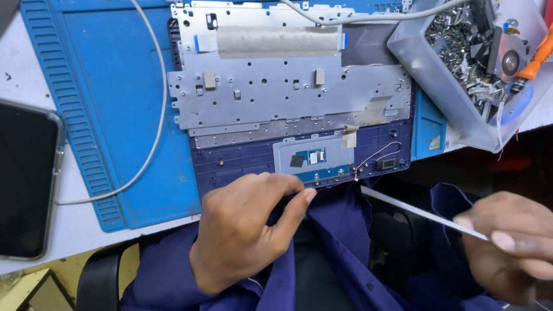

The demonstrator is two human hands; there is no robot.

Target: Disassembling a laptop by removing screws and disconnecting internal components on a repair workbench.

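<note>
An opened laptop shell (243, 162) lies upside down on a blue work mat (116, 103), its silver keyboard backplate (283, 87) and touchpad board (314, 158) exposed. My left hand (246, 229) rests at the shell's near edge, thumb and forefinger pinched against the dark blue frame. My right hand (535, 245) grips a thin metal pry tool (417, 213) whose tip points at the shell's front edge near thin red wires (378, 154).
A clear plastic bin (445, 85) of screws and metal parts sits at the right, an orange-handled screwdriver (549, 38) lying across it. A dark phone (1, 175) lies at the left. White cables (151, 120) cross the mat. The table edge runs just before my lap.
</note>
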